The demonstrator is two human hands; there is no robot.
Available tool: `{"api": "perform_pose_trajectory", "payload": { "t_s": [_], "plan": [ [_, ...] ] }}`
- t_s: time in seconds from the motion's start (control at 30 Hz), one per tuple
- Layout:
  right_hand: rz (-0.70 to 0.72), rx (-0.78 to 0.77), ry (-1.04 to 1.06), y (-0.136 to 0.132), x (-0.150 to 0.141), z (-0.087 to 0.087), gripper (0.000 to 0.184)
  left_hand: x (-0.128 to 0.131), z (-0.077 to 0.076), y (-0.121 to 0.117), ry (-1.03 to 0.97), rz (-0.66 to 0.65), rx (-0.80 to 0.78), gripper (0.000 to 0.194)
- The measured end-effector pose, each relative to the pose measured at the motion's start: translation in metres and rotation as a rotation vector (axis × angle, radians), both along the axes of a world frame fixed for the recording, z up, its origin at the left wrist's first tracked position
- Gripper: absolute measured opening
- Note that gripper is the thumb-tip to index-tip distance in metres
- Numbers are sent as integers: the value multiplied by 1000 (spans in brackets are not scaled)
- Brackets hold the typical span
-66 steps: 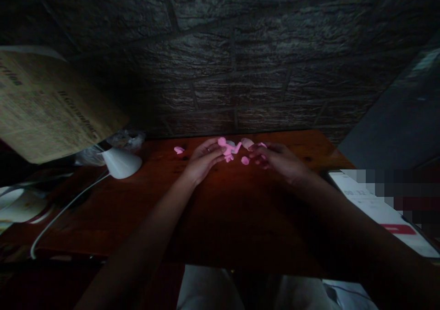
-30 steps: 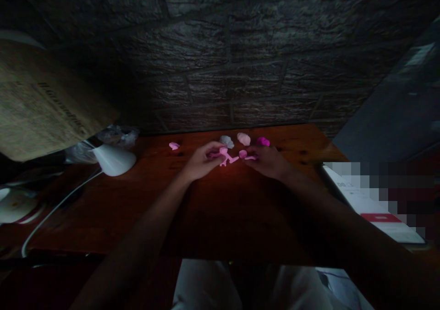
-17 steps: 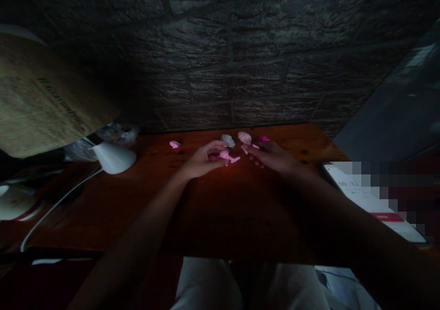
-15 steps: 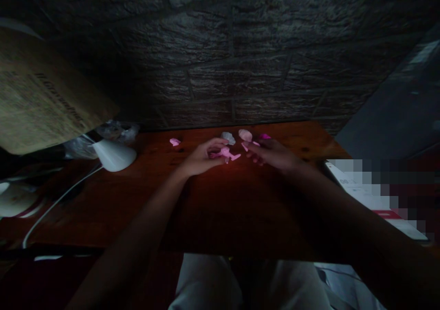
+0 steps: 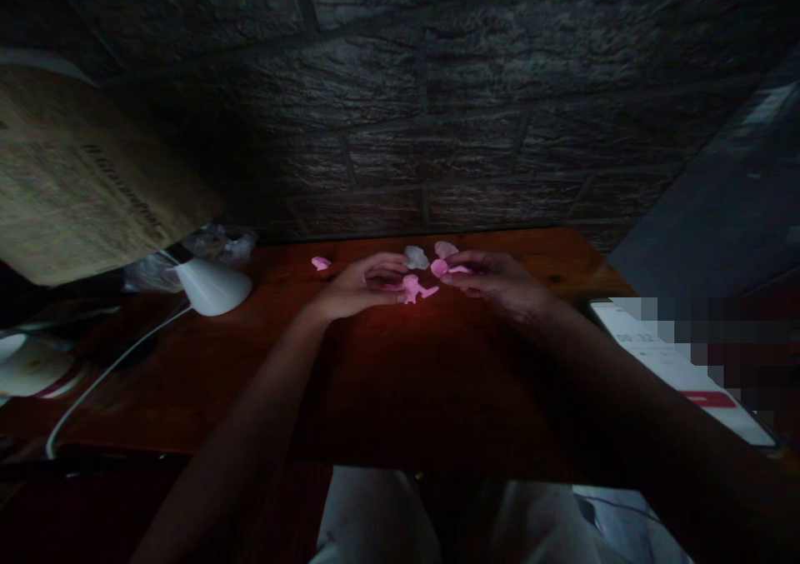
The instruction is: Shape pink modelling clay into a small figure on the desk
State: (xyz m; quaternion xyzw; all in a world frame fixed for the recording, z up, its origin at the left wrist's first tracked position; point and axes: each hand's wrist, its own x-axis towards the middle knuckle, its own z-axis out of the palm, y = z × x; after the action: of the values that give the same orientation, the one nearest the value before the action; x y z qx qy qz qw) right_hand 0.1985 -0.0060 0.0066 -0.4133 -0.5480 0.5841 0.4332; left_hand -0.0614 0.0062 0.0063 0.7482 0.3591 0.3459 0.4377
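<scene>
My left hand point(image 5: 366, 287) pinches a small pink clay-like figure point(image 5: 412, 287) with stubby, limb-like bits sticking out, one of them pointing right. Between the fingers of my right hand point(image 5: 493, 279) is a pink clay-like piece point(image 5: 440, 268) with a rounded, disc-like end; part of it is hidden by the fingers. The two held pieces are close but apart. Just behind them lie a whitish lump point(image 5: 416, 257) and a pale pink lump point(image 5: 446, 250), the latter partly covered by the right-hand piece. A smaller pink lump point(image 5: 321, 262) rests off to the left.
The wooden table point(image 5: 412, 381) meets a dark stone wall point(image 5: 387, 106). At left stand a white lamp-like cone point(image 5: 216, 285) with a cable, a brown paper bag point(image 5: 93, 172), crumpled plastic point(image 5: 231, 243) and a white cup point(image 5: 31, 368). A lit phone-like screen point(image 5: 662, 360) is at right.
My right hand has turned its piece, so the round end now faces me. The left-hand figure is tilted slightly differently. The bright pink bit behind my right hand no longer shows.
</scene>
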Motion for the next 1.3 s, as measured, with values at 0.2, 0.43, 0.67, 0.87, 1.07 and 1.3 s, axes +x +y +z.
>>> {"api": "perform_pose_trajectory", "payload": {
  "t_s": [0.2, 0.43, 0.67, 0.87, 1.07, 1.3],
  "plan": [
    [20, 41, 51, -4, -4, 1, 34, 4, 7, 0, -180, 107, 84, 40],
    [-14, 75, 81, -9, -12, 5, 35, 19, 3, -4, -211, 195, 197, 27],
    [34, 129, 192, -19, -25, 11, 39, 28, 15, -17, -175, 156, 187, 29],
    [83, 214, 143, -20, -29, 10, 33, 32, 14, -21, -175, 82, 86, 27],
    [81, 231, 117, -24, -27, 16, 33, 27, 14, -16, -277, 142, 16, 23],
    [-73, 11, 163, -17, -23, 12, 30, 23, 17, -13, -411, 215, -38, 21]
  ]
}}
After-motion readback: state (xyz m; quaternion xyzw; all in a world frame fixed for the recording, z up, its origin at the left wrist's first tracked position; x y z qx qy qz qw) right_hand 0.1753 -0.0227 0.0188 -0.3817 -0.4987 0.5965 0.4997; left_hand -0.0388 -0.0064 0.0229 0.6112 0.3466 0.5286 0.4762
